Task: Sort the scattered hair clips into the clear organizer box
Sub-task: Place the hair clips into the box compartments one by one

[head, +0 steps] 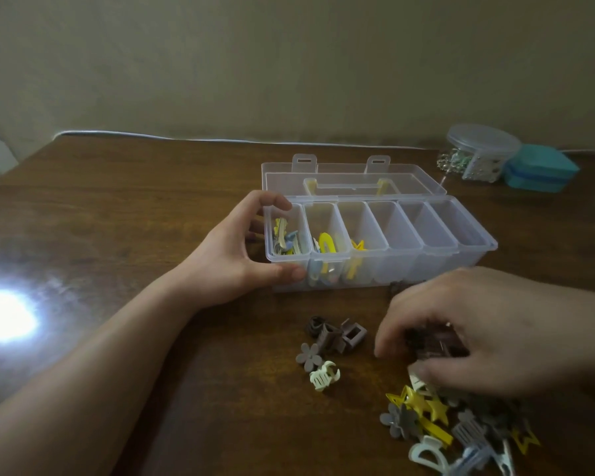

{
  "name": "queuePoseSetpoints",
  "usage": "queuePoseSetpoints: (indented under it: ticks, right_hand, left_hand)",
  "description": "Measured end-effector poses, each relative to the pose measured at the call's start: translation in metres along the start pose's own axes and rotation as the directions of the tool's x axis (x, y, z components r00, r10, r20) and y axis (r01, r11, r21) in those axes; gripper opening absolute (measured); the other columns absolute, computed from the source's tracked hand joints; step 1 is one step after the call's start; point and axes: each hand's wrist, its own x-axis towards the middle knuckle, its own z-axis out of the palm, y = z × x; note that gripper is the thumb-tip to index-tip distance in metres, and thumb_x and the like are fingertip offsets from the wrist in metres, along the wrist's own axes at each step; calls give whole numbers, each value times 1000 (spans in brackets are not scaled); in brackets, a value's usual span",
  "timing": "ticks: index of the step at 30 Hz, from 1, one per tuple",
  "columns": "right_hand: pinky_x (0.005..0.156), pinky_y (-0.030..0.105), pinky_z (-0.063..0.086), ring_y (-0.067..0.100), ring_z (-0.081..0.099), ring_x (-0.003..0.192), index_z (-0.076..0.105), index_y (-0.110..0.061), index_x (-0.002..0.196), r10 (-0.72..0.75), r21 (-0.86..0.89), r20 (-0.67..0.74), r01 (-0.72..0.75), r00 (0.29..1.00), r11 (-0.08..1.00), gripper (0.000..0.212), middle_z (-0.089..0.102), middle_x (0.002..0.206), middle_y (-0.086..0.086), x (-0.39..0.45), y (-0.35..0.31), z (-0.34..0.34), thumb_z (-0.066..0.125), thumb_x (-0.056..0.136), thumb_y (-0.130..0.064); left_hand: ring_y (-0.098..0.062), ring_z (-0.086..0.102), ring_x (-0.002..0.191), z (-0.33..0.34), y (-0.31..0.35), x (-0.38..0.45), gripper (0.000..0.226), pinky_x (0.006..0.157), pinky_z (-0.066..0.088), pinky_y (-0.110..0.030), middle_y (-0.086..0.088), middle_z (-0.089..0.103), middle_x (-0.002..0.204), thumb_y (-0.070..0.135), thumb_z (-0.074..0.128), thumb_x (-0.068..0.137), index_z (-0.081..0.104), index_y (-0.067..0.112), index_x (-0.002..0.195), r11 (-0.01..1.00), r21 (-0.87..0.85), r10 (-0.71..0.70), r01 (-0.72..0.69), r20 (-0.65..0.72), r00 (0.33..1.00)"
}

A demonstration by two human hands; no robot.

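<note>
The clear organizer box stands open mid-table, its lid lying flat behind it. My left hand grips the box's left end, thumb on the front wall. The three leftmost compartments hold clips, among them a yellow oval clip and a yellow star clip. My right hand hovers low over the scattered pile, fingers closed around dark brown clips. Below it lie yellow star clips and grey flower clips. A smaller group sits further left: brown claw clips, a grey flower, a cream claw.
A round clear tub with a lid and a teal box stand at the back right. A bright light glare shows on the wooden table at left. The wall runs along the table's far edge.
</note>
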Motion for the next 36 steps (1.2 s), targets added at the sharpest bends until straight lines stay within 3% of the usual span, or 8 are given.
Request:
queuePoseSetpoints:
  ticks: [4, 7, 11, 14, 21, 25, 28, 36]
  right_hand:
    - [86, 23, 51, -8, 56, 105, 46, -69, 113, 37, 85, 127, -48, 991, 995, 45, 50, 119, -43, -12, 2, -10, 67, 86, -40]
    - [87, 20, 48, -15, 48, 108, 45, -67, 114, 44, 59, 204, -57, 978, 997, 47, 47, 121, -39, -8, 0, -7, 71, 81, -45]
    - [90, 25, 47, -12, 46, 105, 50, -59, 111, 76, -46, 110, -71, 991, 996, 35, 47, 114, -34, 3, -1, 0, 67, 83, -49]
    - [87, 26, 48, -9, 46, 103, 44, -62, 114, 88, -71, 35, -86, 995, 994, 39, 42, 115, -34, 3, -4, -1, 66, 84, -49]
    - [78, 22, 44, -10, 42, 97, 43, -60, 115, 44, -110, 202, -22, 978, 994, 41, 34, 115, -29, -6, -23, -3, 65, 80, -59]
    - [80, 27, 46, -2, 46, 88, 49, -53, 108, 68, -188, 153, -39, 986, 981, 28, 35, 108, -25, -3, -25, 3, 61, 83, -57]
    - [75, 21, 43, -3, 44, 88, 48, -52, 108, 123, -207, 121, -96, 985, 974, 22, 34, 105, -26, -5, -22, 1, 57, 87, -54]
    - [78, 24, 46, -3, 45, 90, 43, -57, 118, 159, -180, 96, -140, 983, 974, 34, 35, 104, -29, -6, -16, -2, 57, 88, -54]
  left_hand:
    - [2, 57, 111, 0, 0, 0, 74, 96, 51, -23, 22, 55, 124, 53, 80, 58, 46, 41, 122, 1000, 0, -7, 7, -1, 1000]
    - [0, 58, 111, 0, 1, 1, 74, 97, 51, -27, 21, 57, 123, 50, 82, 59, 46, 39, 122, 1000, 14, -1, 1, -9, 1000]
    - [-5, 59, 112, 0, 0, 0, 75, 101, 49, -37, 17, 58, 124, 53, 80, 57, 47, 39, 123, 1000, 17, 5, -5, -14, 1000]
    - [-6, 59, 113, 1, 1, 0, 75, 102, 49, -39, 16, 57, 126, 54, 79, 57, 46, 39, 122, 1000, 17, 2, -2, -11, 1000]
    - [-3, 59, 111, 1, 0, 0, 72, 100, 49, -36, 20, 58, 121, 52, 80, 58, 48, 40, 120, 1000, 21, 13, -13, -23, 1000]
    - [0, 58, 109, 1, 1, 1, 72, 98, 49, -30, 20, 57, 122, 53, 79, 57, 47, 40, 120, 1000, 20, 10, -10, -18, 1000]
    - [1, 58, 110, 1, 1, 1, 73, 98, 49, -27, 20, 57, 123, 54, 79, 57, 47, 40, 121, 1000, 17, 7, -6, -15, 1000]
    - [2, 57, 112, 0, 0, 1, 74, 96, 48, -24, 20, 56, 124, 54, 79, 57, 47, 40, 122, 1000, 18, 7, -7, -10, 1000]
